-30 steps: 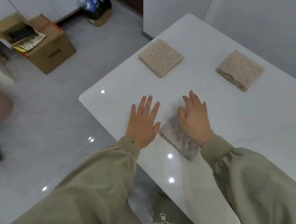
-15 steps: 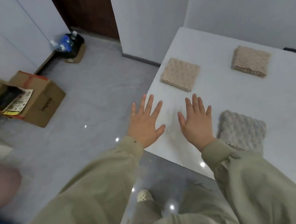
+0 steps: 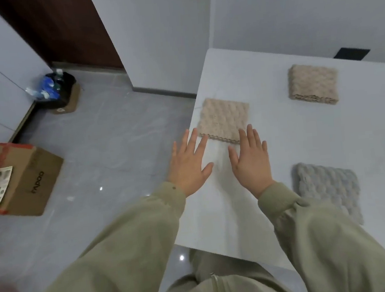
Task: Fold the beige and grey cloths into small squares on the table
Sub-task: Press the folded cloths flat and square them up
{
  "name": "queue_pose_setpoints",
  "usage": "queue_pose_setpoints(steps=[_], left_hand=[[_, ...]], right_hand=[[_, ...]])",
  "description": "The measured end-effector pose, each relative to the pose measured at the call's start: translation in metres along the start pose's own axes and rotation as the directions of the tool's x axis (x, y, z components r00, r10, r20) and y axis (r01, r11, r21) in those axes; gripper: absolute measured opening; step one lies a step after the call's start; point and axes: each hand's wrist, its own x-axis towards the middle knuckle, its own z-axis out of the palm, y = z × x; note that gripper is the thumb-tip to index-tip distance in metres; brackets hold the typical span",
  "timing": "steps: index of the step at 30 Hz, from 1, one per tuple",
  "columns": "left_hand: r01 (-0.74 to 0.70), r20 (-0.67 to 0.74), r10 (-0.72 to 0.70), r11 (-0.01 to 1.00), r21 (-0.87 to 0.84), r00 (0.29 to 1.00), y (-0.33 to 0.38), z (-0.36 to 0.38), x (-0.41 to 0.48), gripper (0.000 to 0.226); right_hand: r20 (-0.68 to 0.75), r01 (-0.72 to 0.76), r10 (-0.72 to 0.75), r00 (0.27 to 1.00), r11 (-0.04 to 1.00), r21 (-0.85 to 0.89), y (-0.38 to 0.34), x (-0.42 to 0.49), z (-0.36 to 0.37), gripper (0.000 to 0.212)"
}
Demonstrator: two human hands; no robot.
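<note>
Head view: left hand (image 3: pixel 189 167) and right hand (image 3: pixel 252 163) flat, fingers spread.

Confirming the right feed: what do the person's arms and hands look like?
The left sleeve and right sleeve are loose, long, olive-khaki, gathered at elastic cuffs; a small dark dot marks the left cuff. The left hand and right hand are bare.

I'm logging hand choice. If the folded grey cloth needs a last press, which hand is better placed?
Right. The right hand, open, is nearer the grey cloth; the left hand is at the left edge of the table, farther away.
</note>
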Motion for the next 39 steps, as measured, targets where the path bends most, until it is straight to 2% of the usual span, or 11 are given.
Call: queue_pose_setpoints(steps=[3, 5, 7, 12, 15, 17, 27, 33, 39], left_hand=[[0.025, 0.018, -0.021, 0.968, -0.251, 1.0, -0.001, 0.002, 0.03, 0.067], [0.079, 0.018, -0.081, 0.871, -0.485, 0.997, -0.002, 0.005, 0.05, 0.064], [0.151, 0.044, -0.162, 0.745, -0.65, 0.986, -0.005, 0.006, 0.068, 0.061], [0.253, 0.15, -0.252, 0.449, -0.857, 0.956, -0.019, 0.01, 0.111, 0.056], [0.273, 0.197, -0.27, 0.284, -0.919, 0.943, -0.022, 0.009, 0.14, 0.057], [0.256, 0.189, -0.252, 0.269, -0.929, 0.949, -0.022, 0.009, 0.157, 0.056], [0.215, 0.176, -0.2, 0.193, -0.957, 0.964, -0.008, 0.019, 0.188, 0.05], [0.187, 0.137, -0.206, 0.245, -0.951, 0.969, -0.003, 0.026, 0.188, 0.05], [0.177, 0.133, -0.203, 0.216, -0.96, 0.97, -0.016, 0.028, 0.187, 0.049]], right_hand=[[0.001, -0.025, 0.025, 1.0, 0.988, 0.149, 0.009, 0.024, 0.004, 0.059], [-0.005, -0.051, 0.055, 0.998, 0.955, 0.293, 0.017, 0.041, 0.005, 0.057], [0.008, -0.112, 0.12, 0.993, 0.901, 0.42, 0.025, 0.056, 0.005, 0.056], [0.097, -0.316, 0.349, 0.932, 0.652, 0.689, 0.04, 0.089, 0.007, 0.049], [0.09, -0.341, 0.449, 0.889, 0.519, 0.784, 0.04, 0.114, 0.011, 0.043], [0.082, -0.333, 0.466, 0.881, 0.486, 0.808, 0.039, 0.128, 0.015, 0.043], [0.048, -0.313, 0.463, 0.885, 0.516, 0.797, 0.029, 0.153, 0.029, 0.046], [0.043, -0.304, 0.448, 0.893, 0.531, 0.791, 0.025, 0.153, 0.031, 0.046], [0.02, -0.289, 0.464, 0.886, 0.516, 0.806, 0.033, 0.149, 0.033, 0.047]])
